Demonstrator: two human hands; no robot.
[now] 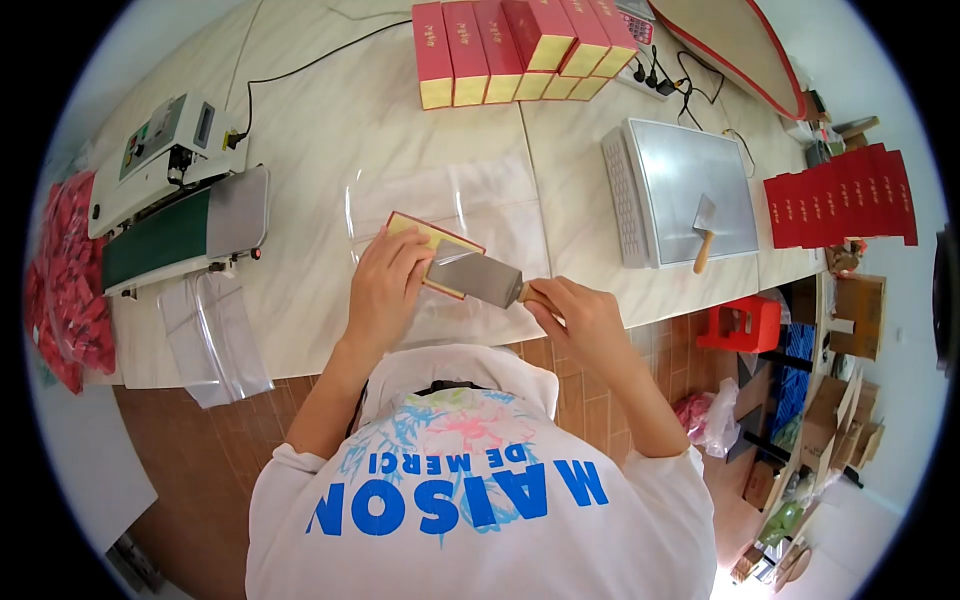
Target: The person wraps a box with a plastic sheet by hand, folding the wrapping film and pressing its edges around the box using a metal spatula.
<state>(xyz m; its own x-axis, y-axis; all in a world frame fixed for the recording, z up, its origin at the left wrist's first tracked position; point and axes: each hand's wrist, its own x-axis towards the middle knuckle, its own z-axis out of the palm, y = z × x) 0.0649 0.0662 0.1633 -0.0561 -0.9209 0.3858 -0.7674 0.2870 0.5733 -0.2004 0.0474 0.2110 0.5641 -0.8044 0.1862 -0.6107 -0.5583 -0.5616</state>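
Near the table's front edge, a red and yellow box point(463, 243) lies tilted on clear plastic film point(500, 190). My left hand point(388, 280) rests over the box's left end, its fingers closed on it. A wide metal scraper point(483, 278) lies flat against the box's yellow side. Its wooden handle is pinched in my right hand point(580, 312), to the right of the box. The fingertips of my left hand are close to the blade's left end.
A sealing machine point(165, 160) with a green belt stands left, beside plastic bags point(213, 335). Red boxes point(433, 50) stand at the back. Right are a metal hot plate point(690, 170) holding another scraper point(704, 235), stacked red boxes point(840, 200) and a red stool point(742, 325).
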